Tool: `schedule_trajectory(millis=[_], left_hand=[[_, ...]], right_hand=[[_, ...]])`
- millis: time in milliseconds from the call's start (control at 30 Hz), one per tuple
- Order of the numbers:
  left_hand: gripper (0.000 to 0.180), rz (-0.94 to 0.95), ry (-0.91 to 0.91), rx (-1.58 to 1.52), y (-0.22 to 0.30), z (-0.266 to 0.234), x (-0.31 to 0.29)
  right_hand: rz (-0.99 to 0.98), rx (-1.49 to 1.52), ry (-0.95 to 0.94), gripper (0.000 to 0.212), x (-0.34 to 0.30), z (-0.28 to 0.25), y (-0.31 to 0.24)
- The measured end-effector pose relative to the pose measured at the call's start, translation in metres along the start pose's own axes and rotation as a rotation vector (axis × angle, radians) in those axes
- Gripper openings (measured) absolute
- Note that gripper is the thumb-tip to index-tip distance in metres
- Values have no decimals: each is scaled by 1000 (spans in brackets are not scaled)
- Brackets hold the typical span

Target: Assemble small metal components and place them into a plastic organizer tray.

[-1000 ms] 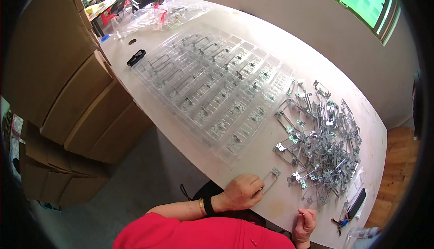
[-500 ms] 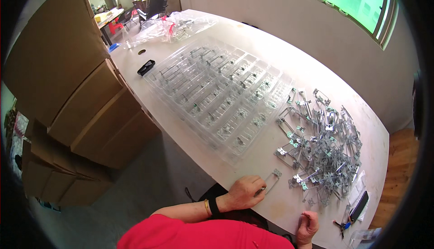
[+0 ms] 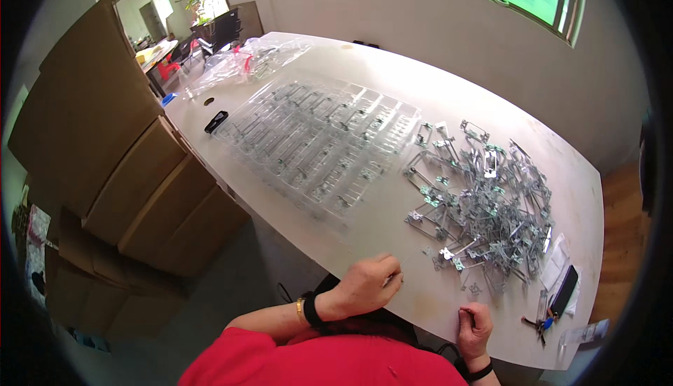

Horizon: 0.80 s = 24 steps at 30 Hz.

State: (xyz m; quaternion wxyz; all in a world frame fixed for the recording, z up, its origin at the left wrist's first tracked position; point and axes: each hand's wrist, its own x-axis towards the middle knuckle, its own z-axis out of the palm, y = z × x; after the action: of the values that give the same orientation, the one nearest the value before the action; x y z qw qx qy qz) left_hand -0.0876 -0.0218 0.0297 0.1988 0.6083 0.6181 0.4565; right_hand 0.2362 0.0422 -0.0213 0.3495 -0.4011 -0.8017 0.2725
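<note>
My left hand (image 3: 368, 286) is above the near edge of the table, its thumb and fingertips pinched together. A thin sliver of the metal bracket (image 3: 389, 281) shows at the fingertips; the rest is hidden or too faint to make out. My right hand (image 3: 475, 328) is at the table's edge, fingers curled in; whether they hold anything small is hidden. Beyond it lies a tangled heap of grey metal brackets (image 3: 491, 221), long open frames with shaped ends. Left of the heap, clear compartment trays (image 3: 338, 226) hold more brackets in rows.
A black phone-like object (image 3: 563, 291), pliers-like tool (image 3: 538, 324) and clear plastic piece (image 3: 585, 333) lie at the right edge. A black object (image 3: 216, 122) sits by the trays' far left corner. Plastic bags (image 3: 263, 60) lie at the back; cardboard boxes (image 3: 91, 119) stand left.
My left hand has lifted and turned, and the bracket that showed plainly in it is now barely visible. My right hand has come further into view. The whole view has shifted.
</note>
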Motion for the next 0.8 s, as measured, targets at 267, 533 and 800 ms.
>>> schedule_trajectory(millis=[267, 533, 800], left_hand=[[10, 123, 80, 182, 58, -56, 63], [15, -114, 335, 382, 24, -104, 164], [17, -232, 274, 531, 6, -103, 211]], right_hand=[[-17, 54, 31, 13, 3, 0, 0], [-52, 75, 7, 11, 2, -3, 4], [-62, 85, 22, 14, 5, -2, 2]])
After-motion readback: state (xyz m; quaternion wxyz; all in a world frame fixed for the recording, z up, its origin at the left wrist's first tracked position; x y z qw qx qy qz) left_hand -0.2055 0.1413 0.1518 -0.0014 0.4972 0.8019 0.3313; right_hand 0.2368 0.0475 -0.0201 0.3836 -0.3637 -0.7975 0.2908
